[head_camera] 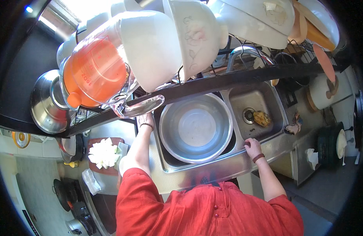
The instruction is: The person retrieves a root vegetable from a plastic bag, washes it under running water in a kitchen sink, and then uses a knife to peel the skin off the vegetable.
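A large round stainless steel basin [197, 125] with a smooth, pale inside rests in the left bowl of the double sink. My left hand [145, 119] reaches to the left of this basin, and its fingers are partly hidden under the dish rack and a clear cup's handle; what it touches cannot be seen. My right hand [252, 147] rests on the sink's front rim, fingers curled and holding nothing visible. In the right sink bowl [258, 98] a yellow-brown mottled lump [262, 118] lies beside the drain strainer [248, 115]. White chunks [104, 153] are heaped on a red-brown cutting board [119, 141] at the left.
A black dish rack [199, 86] crosses above the sink, carrying white bowls [150, 47], a clear measuring cup [96, 67] with something orange inside, and a steel bowl [47, 101]. Behind it curves a chrome faucet [252, 50]. A crumpled plastic bag [91, 181] lies by the board.
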A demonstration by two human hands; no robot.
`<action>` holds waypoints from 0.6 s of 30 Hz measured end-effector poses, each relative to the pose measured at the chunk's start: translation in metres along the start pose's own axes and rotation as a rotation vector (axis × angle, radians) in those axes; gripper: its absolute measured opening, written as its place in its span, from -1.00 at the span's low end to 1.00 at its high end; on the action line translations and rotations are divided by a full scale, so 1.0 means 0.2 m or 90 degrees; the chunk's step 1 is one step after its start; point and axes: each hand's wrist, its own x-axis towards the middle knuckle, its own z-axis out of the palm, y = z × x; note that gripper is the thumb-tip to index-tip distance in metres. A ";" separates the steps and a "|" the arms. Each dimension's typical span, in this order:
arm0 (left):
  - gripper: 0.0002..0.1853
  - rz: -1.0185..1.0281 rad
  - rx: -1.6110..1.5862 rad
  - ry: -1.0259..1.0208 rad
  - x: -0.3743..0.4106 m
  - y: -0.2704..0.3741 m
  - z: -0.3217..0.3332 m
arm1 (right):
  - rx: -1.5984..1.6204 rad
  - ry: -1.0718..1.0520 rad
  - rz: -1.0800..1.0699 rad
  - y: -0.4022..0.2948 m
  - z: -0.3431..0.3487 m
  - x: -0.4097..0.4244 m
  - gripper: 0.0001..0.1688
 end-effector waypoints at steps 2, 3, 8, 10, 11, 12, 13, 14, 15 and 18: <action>-0.73 0.034 -0.034 -0.004 -0.03 0.05 -0.07 | 0.005 0.002 -0.017 0.01 -0.01 0.00 -0.83; -0.73 0.044 -0.047 -0.021 -0.04 0.10 -0.13 | 0.011 0.010 -0.019 0.00 -0.02 0.00 -0.84; -0.68 -0.035 -0.064 -0.091 -0.13 0.19 -0.19 | 0.024 0.031 -0.039 -0.05 -0.05 0.02 -0.85; -0.73 -0.054 -0.030 -0.105 -0.16 0.16 -0.15 | 0.023 0.030 -0.046 -0.09 -0.06 0.03 -0.85; -0.75 -0.069 -0.002 -0.096 -0.18 0.13 -0.13 | 0.034 0.024 -0.052 -0.11 -0.05 0.04 -0.85; -0.72 -0.070 0.046 -0.160 -0.18 0.13 -0.17 | 0.043 0.018 -0.060 -0.12 -0.05 0.05 -0.85; -0.71 -0.080 0.087 -0.156 -0.18 0.13 -0.19 | 0.052 0.012 -0.069 -0.12 -0.06 0.06 -0.84; -0.71 -0.094 0.084 -0.143 -0.17 0.12 -0.18 | 0.051 0.009 -0.066 -0.13 -0.06 0.07 -0.84; -0.71 -0.114 0.083 -0.133 -0.17 0.10 -0.17 | 0.054 0.009 -0.076 -0.14 -0.06 0.08 -0.84; -0.62 -0.220 -0.002 -0.148 -0.17 0.09 -0.20 | 0.065 0.004 -0.095 -0.14 -0.05 0.08 -0.85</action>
